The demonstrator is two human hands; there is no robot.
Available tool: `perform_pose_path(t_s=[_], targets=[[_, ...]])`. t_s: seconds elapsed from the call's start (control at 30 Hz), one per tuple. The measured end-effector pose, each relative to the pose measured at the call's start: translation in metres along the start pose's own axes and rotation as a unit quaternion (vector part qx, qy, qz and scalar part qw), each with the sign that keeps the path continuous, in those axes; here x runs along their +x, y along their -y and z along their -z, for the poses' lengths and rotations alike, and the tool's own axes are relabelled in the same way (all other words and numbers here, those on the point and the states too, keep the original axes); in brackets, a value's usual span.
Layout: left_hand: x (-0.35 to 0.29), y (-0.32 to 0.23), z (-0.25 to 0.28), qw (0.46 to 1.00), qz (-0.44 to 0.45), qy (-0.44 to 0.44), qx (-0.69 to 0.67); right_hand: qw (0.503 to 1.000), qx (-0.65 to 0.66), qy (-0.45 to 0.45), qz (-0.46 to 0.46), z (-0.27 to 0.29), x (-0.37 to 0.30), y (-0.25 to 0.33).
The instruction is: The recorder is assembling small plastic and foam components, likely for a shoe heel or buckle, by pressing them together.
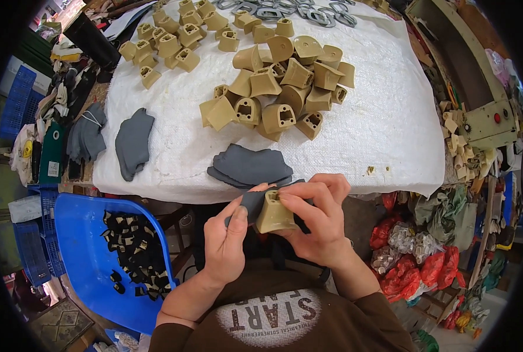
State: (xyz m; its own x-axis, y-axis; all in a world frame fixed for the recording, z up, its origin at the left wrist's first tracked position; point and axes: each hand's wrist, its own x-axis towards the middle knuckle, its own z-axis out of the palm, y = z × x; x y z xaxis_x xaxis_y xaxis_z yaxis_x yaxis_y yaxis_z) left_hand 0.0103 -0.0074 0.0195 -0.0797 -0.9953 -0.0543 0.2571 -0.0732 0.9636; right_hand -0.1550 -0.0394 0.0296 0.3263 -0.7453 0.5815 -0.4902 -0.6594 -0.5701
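Observation:
Just off the table's near edge, both my hands are closed around one beige shoe heel (pixel 275 217) with a dark grey leather-like piece (pixel 252 203) against its side. My left hand (pixel 223 243) pinches the grey piece between thumb and fingers at the heel's left. My right hand (pixel 319 226) grips the heel from the right, fingertips at its hollowed top end. More of the grey piece shows behind the heel. A stack of similar grey pieces (pixel 251 164) lies on the table just beyond my hands.
A large pile of beige heels (pixel 296 75) and a smaller group (pixel 170 44) stand on the white sheet (pixel 379 135). Other grey pieces (pixel 135 144) lie left. A blue basin (pixel 77 246) holds many small dark-covered pieces (pixel 133 249). Red bags (pixel 402 281) lie at lower right.

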Motion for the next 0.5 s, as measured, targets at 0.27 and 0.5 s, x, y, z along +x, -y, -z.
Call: perform_pose_path(t_s=[0.27, 0.5], targets=[[-0.005, 0.002, -0.002, 0.986, 0.041, 0.034, 0.158, 0.986, -0.105, 0.122, -0.045, 0.007, 0.009, 0.01], [-0.007, 0.006, -0.01, 0.924, -0.109, 0.06, 0.362, 0.986, -0.123, 0.105, -0.03, -0.005, -0.007, -0.002]])
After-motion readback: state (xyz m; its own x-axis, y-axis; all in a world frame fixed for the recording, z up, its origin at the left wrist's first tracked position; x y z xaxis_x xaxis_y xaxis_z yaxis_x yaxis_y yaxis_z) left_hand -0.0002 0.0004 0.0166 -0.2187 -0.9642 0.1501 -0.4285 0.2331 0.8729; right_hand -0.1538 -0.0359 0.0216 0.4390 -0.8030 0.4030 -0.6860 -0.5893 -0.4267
